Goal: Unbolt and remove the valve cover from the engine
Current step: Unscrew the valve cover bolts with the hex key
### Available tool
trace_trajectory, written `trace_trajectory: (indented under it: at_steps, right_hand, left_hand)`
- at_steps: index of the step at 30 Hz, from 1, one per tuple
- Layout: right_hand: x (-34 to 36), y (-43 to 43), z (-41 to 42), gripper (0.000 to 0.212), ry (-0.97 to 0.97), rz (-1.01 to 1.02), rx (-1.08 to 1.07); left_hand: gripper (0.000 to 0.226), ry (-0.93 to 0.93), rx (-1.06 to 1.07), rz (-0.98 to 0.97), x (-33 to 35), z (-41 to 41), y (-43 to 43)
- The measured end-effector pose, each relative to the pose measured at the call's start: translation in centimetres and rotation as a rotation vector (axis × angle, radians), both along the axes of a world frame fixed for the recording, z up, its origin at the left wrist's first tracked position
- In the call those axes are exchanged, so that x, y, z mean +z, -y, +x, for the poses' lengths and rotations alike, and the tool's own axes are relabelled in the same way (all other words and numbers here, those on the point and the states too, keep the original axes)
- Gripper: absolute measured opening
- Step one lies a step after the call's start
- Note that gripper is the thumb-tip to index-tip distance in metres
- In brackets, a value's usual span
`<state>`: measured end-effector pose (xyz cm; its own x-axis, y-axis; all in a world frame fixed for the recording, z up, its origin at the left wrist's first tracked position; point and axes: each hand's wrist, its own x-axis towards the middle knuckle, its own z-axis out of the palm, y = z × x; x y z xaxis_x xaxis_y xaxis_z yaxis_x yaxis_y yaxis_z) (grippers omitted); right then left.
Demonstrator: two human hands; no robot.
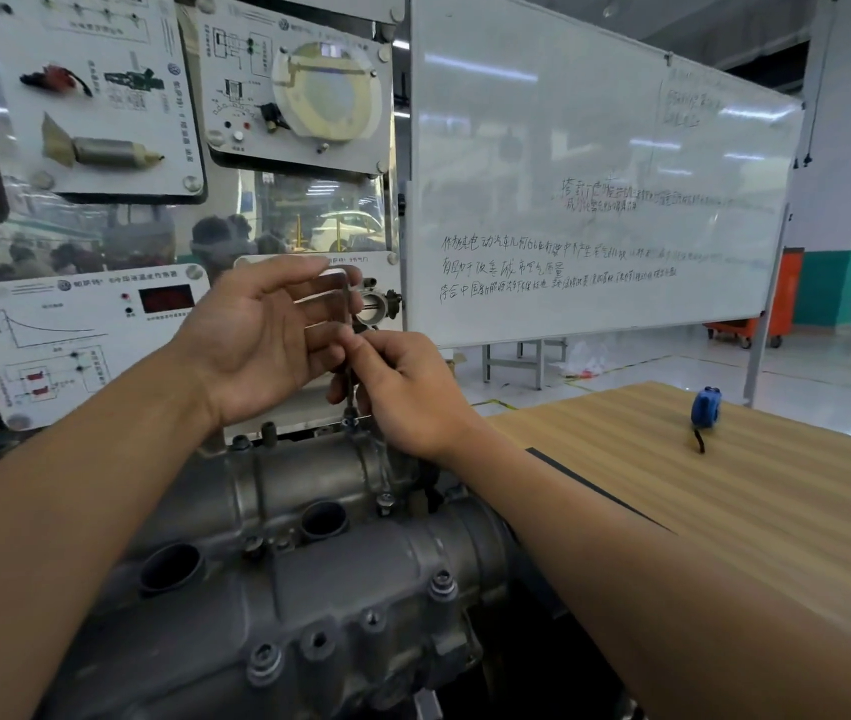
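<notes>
The valve cover [309, 589] is grey cast metal, matt and a little rough; its bolts [441, 584] are dull metal. The key [350, 397] is smooth metal with a shine. The table [724, 511] has a pale, smooth wood-grain top. The tape measure [705, 406] is blue plastic. The whiteboard [569, 148] is glossy.

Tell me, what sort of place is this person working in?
Most likely a car-mechanics training workshop. A whiteboard with handwritten notes stands behind the table, display boards carry mounted car parts and diagrams, and a bare engine sits in front, where the right hand pinches a hex key.
</notes>
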<state>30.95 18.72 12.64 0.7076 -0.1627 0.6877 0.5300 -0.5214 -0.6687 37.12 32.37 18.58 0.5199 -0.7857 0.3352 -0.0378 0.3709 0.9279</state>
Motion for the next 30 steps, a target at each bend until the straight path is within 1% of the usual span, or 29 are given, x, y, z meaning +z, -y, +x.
trace_trajectory:
  at_steps: [2, 3, 6, 7, 10, 13, 16, 19, 22, 26, 28, 30]
  right_hand:
    - [0.0, 0.0, 0.0, 0.043, 0.01, -0.002, -0.001]
    - [-0.1, 0.0, 0.1, 0.042, 0.013, -0.003, -0.004]
    - [-0.2, 0.0, 0.2, 0.035, -0.005, -0.018, 0.004]
    - [-0.1, 0.0, 0.2, 0.034, -0.013, -0.027, 0.007]
    - [-0.1, 0.1, 0.2, 0.035, -0.013, -0.04, -0.004]
    - [-0.1, 0.2, 0.1, 0.036, -0.011, -0.04, -0.011]
    - [-0.1, 0.1, 0.0, 0.037, -0.012, -0.05, -0.013]
    - [0.0, 0.1, 0.0, 0.038, -0.009, -0.05, -0.009]
    - [0.0, 0.0, 0.1, 0.039, -0.006, -0.03, 0.007]
    - [0.0, 0.0, 0.0, 0.044, -0.009, 0.034, 0.025]
    - [0.0, 0.1, -0.1, 0.046, -0.012, 0.072, 0.036]
    - [0.0, 0.1, -0.1, 0.045, -0.019, 0.098, 0.045]
  left_hand:
    - [0.021, 0.06, 0.055, 0.03, 0.2, -0.4, 0.3]
    - [0.023, 0.103, 0.115, 0.056, 0.3, -0.8, 0.6]
    - [0.046, 0.184, 0.369, 0.084, 0.6, -1.7, 1.8]
    - [0.049, 0.186, 0.453, 0.072, 0.6, -1.9, 2.2]
    - [0.039, 0.242, 0.661, 0.052, 0.6, -2.0, 3.5]
    - [0.032, 0.215, 0.731, 0.04, 0.7, -1.9, 4.1]
    - [0.03, 0.144, 0.668, 0.091, 1.1, -1.7, 3.8]
    - [0.038, 0.08, 0.534, 0.165, 1.5, -1.5, 3.0]
    - [0.03, 0.004, 0.441, 0.216, 1.8, -1.1, 2.4]
    - [0.025, -0.094, 0.273, 0.135, 1.7, -0.6, 1.5]
    - [0.02, -0.066, 0.164, 0.092, 1.4, -0.5, 1.0]
    - [0.023, -0.01, 0.097, 0.071, 1.3, -0.6, 0.8]
